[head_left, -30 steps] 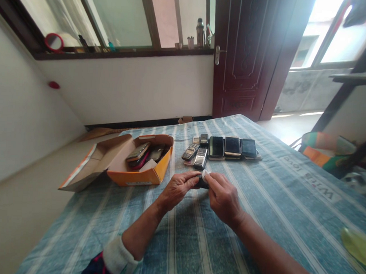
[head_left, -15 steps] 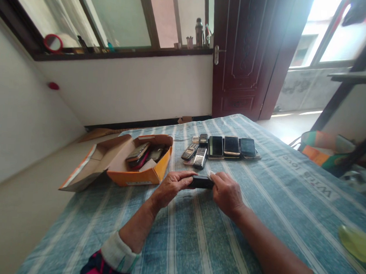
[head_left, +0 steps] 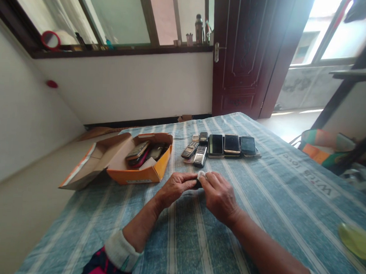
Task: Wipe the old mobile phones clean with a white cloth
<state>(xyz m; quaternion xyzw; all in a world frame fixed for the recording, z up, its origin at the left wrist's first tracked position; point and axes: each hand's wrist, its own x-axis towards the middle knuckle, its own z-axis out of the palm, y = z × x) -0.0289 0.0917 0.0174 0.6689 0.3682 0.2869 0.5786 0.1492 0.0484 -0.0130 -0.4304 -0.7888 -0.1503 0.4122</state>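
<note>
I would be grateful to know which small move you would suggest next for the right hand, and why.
Probably slide the white wad rightward along the black object: the right hand appears to press the wad against it, close to the left hand, which grips the object's left side and should steady it.

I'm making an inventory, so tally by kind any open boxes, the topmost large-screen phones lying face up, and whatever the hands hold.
Large-screen phones: 3
Open orange box: 1
Dark object held: 1
White wad held: 1
Total: 6
</note>
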